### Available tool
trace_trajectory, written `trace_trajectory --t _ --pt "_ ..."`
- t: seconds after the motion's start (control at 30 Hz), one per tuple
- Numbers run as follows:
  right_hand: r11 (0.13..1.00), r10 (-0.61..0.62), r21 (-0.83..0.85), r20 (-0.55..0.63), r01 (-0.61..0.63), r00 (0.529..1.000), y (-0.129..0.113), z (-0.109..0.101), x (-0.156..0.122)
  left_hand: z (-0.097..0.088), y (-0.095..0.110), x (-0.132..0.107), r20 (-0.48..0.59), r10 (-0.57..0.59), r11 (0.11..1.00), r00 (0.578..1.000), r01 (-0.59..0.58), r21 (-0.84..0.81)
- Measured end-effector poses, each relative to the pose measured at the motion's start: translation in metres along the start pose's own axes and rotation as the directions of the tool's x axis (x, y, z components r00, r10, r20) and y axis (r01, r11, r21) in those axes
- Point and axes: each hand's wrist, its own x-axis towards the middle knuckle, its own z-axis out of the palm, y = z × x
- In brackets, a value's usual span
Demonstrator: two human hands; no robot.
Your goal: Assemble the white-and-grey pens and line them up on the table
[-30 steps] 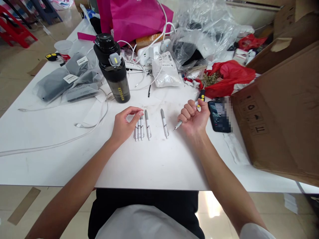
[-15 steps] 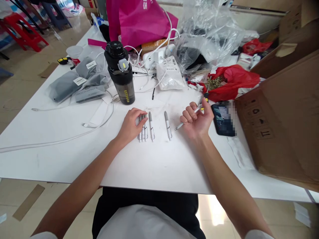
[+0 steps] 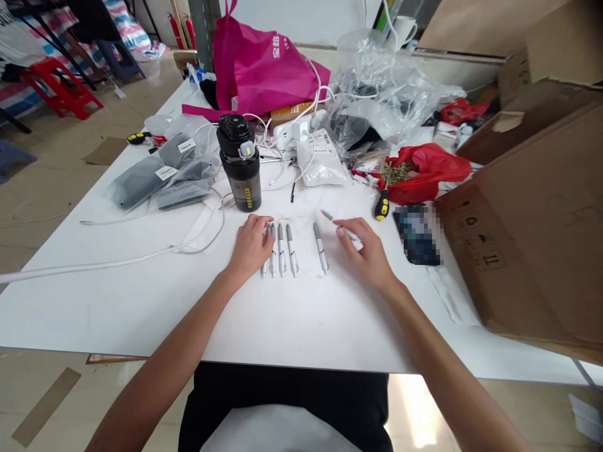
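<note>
Right hand (image 3: pixel 367 254): gripping a pen (image 3: pixel 326 215) between thumb and fingers, grey end pointing far left, off to the right of the lone pen (image 3: pixel 321 249) lying on the worktop (image 3: pixel 301 320). Left hand (image 3: pixel 250 248): fingers curled over the far ends of the leftmost pens in the row of four (image 3: pixel 281 254); can't tell if I'm pinching one or just resting there. Row sits left of the lone pen, with a gap between; all five lie grey ends far, clips near. Dark bottle (image 3: pixel 241 172) stands upright, far side of my left hand. Black-yellow screwdriver handle (image 3: pixel 382 205) and phone (image 3: pixel 417 235) are right of my right hand, cardboard box (image 3: pixel 532 245) further right.
</note>
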Motion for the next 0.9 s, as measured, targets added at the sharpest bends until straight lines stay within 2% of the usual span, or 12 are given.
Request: trace_trajectory --t 0.07,0.13,0.23,0.57,0.67,0.9 --pt "0.978 -0.069 -0.188 0.121 0.091 0.99 0.005 0.002 -0.016 -0.001 0.0 0.0 0.016 0.003 0.997 1.0 -0.004 0.075" --pt "0.926 -0.12 -0.332 0.189 0.179 0.975 0.009 0.005 -0.027 -0.001 0.0 -0.001 0.029 0.008 0.992 1.0 -0.011 0.123" --pt "0.862 -0.182 -0.43 0.234 0.27 0.955 0.011 0.009 -0.033 -0.001 0.0 -0.002 0.033 0.008 0.991 0.999 -0.012 0.132" --pt "0.816 -0.209 -0.46 0.333 0.351 0.92 0.007 0.01 -0.031 -0.004 -0.001 -0.001 0.015 -0.006 0.991 1.0 0.004 0.136" --pt "0.825 -0.214 -0.428 0.37 0.37 0.904 0.005 0.011 -0.03 -0.004 0.0 0.0 0.006 -0.031 0.99 1.0 0.029 0.135" --pt "0.862 -0.246 -0.356 0.328 0.361 0.912 0.007 0.008 -0.031 -0.009 0.001 0.001 0.005 -0.125 0.992 0.992 0.125 0.014"
